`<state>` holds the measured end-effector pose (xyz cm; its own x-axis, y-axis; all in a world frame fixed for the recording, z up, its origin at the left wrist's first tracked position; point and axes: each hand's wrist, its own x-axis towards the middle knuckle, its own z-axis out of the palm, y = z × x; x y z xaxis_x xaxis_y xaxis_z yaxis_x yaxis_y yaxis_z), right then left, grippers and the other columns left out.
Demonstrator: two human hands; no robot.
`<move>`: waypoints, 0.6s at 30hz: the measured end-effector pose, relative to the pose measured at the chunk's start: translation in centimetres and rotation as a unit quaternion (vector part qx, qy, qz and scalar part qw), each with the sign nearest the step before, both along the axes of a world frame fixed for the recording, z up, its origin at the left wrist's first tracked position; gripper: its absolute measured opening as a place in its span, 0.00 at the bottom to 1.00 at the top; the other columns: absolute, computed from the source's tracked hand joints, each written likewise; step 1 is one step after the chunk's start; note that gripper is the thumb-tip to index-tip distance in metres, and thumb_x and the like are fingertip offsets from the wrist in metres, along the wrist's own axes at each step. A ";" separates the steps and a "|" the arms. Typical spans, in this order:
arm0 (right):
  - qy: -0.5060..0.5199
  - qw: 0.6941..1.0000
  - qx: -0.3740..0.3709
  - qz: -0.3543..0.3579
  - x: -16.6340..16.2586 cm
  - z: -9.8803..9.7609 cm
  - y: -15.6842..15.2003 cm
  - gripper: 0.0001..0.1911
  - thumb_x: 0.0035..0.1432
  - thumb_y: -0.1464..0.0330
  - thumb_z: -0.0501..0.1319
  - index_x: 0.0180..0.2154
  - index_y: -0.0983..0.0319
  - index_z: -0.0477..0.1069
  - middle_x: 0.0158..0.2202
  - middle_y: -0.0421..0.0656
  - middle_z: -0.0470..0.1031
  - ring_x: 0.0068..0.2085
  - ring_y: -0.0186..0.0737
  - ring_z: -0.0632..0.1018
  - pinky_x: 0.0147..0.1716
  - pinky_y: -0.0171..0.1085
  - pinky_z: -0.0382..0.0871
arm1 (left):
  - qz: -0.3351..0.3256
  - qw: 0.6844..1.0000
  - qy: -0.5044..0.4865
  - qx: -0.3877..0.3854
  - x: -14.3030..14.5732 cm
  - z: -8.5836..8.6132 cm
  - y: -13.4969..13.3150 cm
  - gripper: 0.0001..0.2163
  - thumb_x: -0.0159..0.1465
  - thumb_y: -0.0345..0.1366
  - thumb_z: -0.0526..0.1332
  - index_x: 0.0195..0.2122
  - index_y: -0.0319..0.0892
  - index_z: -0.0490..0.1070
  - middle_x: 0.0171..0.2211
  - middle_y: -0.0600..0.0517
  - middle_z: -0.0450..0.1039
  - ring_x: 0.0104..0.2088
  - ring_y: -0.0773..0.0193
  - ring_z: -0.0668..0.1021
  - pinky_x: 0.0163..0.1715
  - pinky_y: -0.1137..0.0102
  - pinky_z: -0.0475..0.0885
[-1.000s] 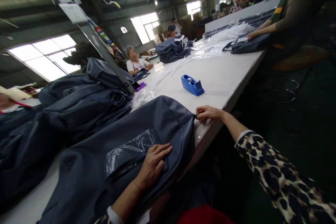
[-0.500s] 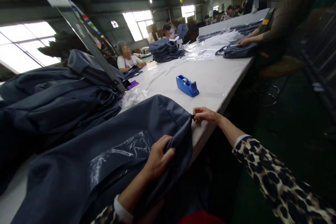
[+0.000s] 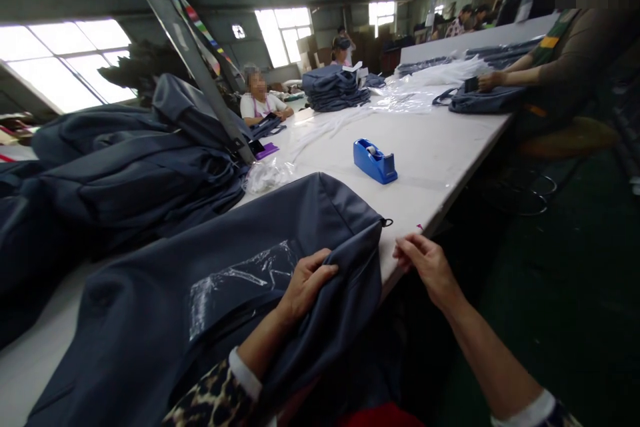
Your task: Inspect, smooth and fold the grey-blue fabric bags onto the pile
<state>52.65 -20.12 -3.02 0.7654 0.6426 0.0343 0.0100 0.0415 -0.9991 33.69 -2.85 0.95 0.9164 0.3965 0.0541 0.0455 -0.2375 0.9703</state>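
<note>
A large dark blue-grey fabric bag point(image 3: 280, 220) lies across the near part of the table, with a clear plastic-covered patch point(image 3: 240, 287) on its upper side. My left hand point(image 3: 307, 283) grips a fold of the bag beside that patch, thumb on top. A small black loop point(image 3: 387, 222) sticks out from the bag's right corner. My right hand point(image 3: 425, 267) is off the bag, just right of this loop by the table edge. Its fingers are curled together, and nothing shows between them. Close above it is a tiny pink scrap point(image 3: 420, 227).
A blue tape dispenser point(image 3: 375, 161) stands beyond the bag on the white table point(image 3: 425, 147). Crumpled clear plastic point(image 3: 267, 177) lies left of it. More dark bags point(image 3: 135, 173) are heaped left around a metal post point(image 3: 200, 60). Co-workers handle bags farther along; one point(image 3: 565, 47) stands right.
My right hand has let go of the bag's corner and drawn back down and right, uncovering the black loop. The pink scrap has come into sight. My left hand keeps its grip.
</note>
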 end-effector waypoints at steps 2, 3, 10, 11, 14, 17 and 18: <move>0.031 0.996 -0.040 0.072 -2.6 -0.1 0.0 0.25 0.54 0.44 0.60 0.28 0.60 0.70 0.24 0.41 0.73 0.20 0.32 0.71 0.16 0.32 0.59 | -0.008 1.000 -0.013 0.018 0.0 0.3 -0.1 0.10 0.64 0.40 0.58 0.31 0.38 0.70 0.31 0.54 0.63 0.32 0.66 0.67 0.33 0.74 0.64; 0.042 0.991 -0.057 0.109 -3.6 -0.1 0.2 0.26 0.54 0.43 0.59 0.28 0.60 0.70 0.22 0.41 0.73 0.18 0.31 0.70 0.15 0.31 0.57 | -0.012 0.999 -0.020 0.026 0.0 0.4 -0.2 0.10 0.64 0.39 0.58 0.30 0.38 0.70 0.32 0.53 0.64 0.33 0.66 0.67 0.34 0.73 0.64; 0.086 0.987 -0.058 0.120 -4.9 0.3 2.1 0.20 0.52 0.52 0.63 0.23 0.60 0.64 0.18 0.37 0.71 0.15 0.27 0.65 0.14 0.30 0.51 | -0.025 0.999 -0.027 0.021 0.1 1.0 -0.4 0.11 0.64 0.40 0.60 0.29 0.38 0.71 0.30 0.54 0.65 0.32 0.67 0.67 0.32 0.74 0.64; 0.095 0.987 -0.052 0.115 -4.9 0.4 2.1 0.20 0.51 0.52 0.64 0.22 0.60 0.64 0.18 0.37 0.70 0.15 0.27 0.65 0.14 0.30 0.50 | -0.028 0.999 -0.016 0.000 0.1 1.1 -0.2 0.11 0.64 0.41 0.60 0.30 0.37 0.71 0.29 0.54 0.65 0.30 0.68 0.67 0.31 0.74 0.63; 0.094 0.990 -0.048 0.098 -4.8 0.7 1.7 0.20 0.49 0.52 0.65 0.22 0.60 0.64 0.17 0.37 0.70 0.15 0.27 0.65 0.14 0.29 0.51 | -0.037 0.996 0.026 -0.080 0.2 1.3 0.5 0.12 0.62 0.43 0.63 0.33 0.37 0.73 0.27 0.55 0.68 0.26 0.69 0.68 0.27 0.76 0.62; 0.057 0.995 -0.047 0.072 -5.2 1.3 1.0 0.21 0.51 0.49 0.64 0.25 0.60 0.66 0.19 0.37 0.71 0.16 0.29 0.67 0.16 0.30 0.54 | -0.024 0.987 0.050 -0.148 0.3 1.3 1.0 0.12 0.59 0.42 0.65 0.33 0.36 0.74 0.25 0.55 0.70 0.23 0.70 0.69 0.25 0.77 0.63; 0.042 0.995 -0.049 0.069 -5.5 1.5 0.8 0.22 0.53 0.49 0.62 0.26 0.61 0.66 0.19 0.37 0.71 0.16 0.29 0.67 0.16 0.30 0.56 | -0.018 0.985 0.051 -0.164 0.4 1.2 1.1 0.12 0.58 0.42 0.66 0.33 0.36 0.74 0.25 0.55 0.71 0.23 0.71 0.69 0.24 0.78 0.62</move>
